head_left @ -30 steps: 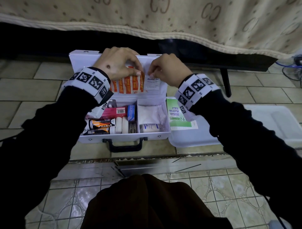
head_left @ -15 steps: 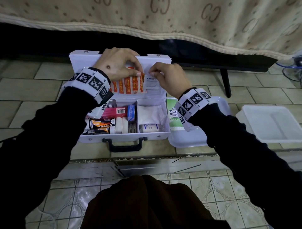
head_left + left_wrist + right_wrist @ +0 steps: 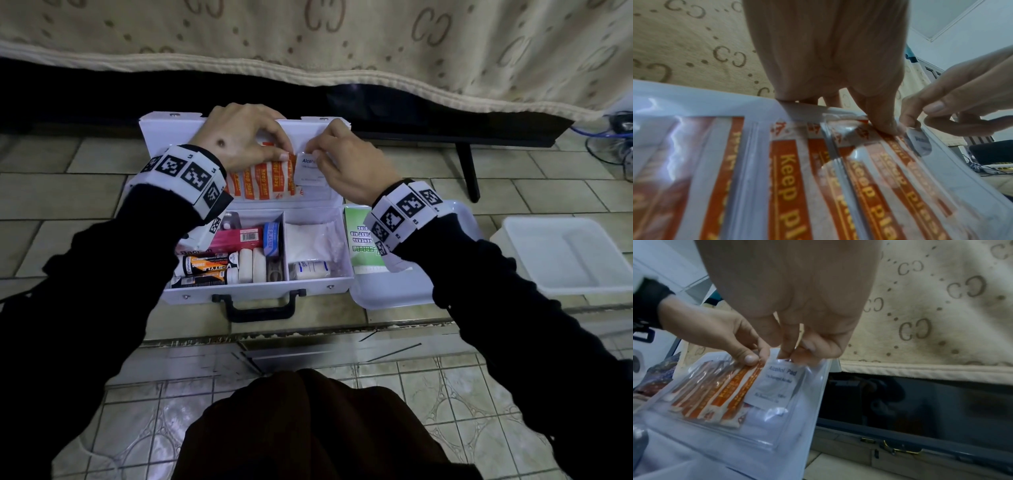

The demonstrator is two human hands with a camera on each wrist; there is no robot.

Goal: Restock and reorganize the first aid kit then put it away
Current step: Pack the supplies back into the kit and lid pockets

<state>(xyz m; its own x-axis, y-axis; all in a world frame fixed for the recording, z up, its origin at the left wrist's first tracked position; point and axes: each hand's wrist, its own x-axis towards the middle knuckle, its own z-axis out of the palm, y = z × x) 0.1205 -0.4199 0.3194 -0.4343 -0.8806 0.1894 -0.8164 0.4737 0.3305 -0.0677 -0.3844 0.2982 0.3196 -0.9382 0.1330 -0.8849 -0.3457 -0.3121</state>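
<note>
The white first aid kit [image 3: 260, 291] lies open on the floor tiles with its lid [image 3: 161, 130] standing up. A clear pocket on the lid holds several orange plasters [image 3: 263, 185] [image 3: 787, 178] [image 3: 725, 394] and a white alcohol pad [image 3: 308, 171] [image 3: 774, 386]. My left hand [image 3: 284, 152] [image 3: 754, 356] pinches the pocket's top edge over the plasters, thumb in front. My right hand [image 3: 315, 154] [image 3: 791, 355] pinches the top of the alcohol pad, which sits tilted in the pocket mouth. The kit's base holds tubes, a pink box, bandage rolls and a cotton bag.
A green first aid leaflet [image 3: 359, 240] lies on a white tray [image 3: 394, 291] right of the kit. A white tub [image 3: 565, 253] stands further right. A beige patterned cover [image 3: 342, 41] hangs behind, with a dark gap and a black stand leg [image 3: 467, 171] below.
My right wrist has swung left and nearer to me, uncovering the white tub. Its fingers have closed on the alcohol pad's top, and the pad now sits tilted. The left hand has hardly moved.
</note>
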